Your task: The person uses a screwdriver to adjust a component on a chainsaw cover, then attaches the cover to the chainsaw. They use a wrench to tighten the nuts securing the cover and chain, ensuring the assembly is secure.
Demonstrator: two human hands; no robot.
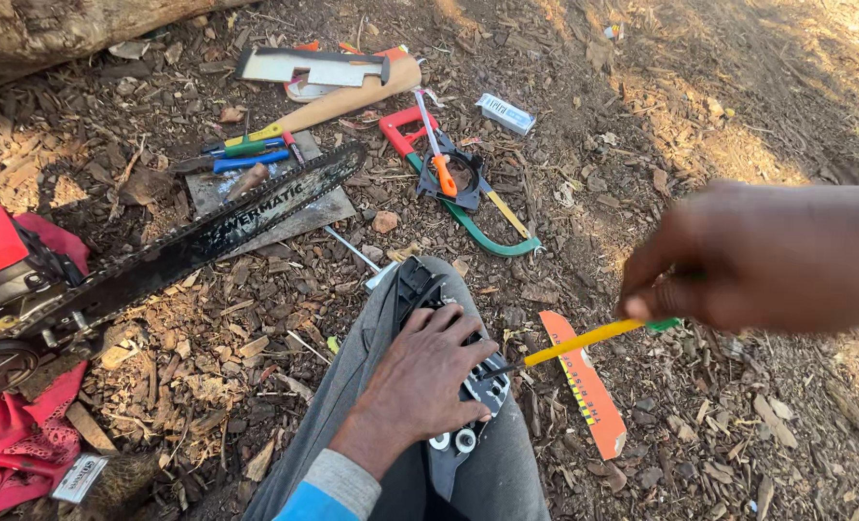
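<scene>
L hand (pixel 427 371) pinning black cover (pixel 453 386) on knee, R hand (pixel 738 256) clamped on yellow screwdriver (pixel 584 340) w/ tip probing; a slip could jab fingers.

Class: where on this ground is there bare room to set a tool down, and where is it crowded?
Free: the chip-strewn ground right of the hacksaw and white box, and below the orange strip, bottom right. Crowded: around the chainsaw bar, the screwdrivers and the hatchet, upper left.
</scene>
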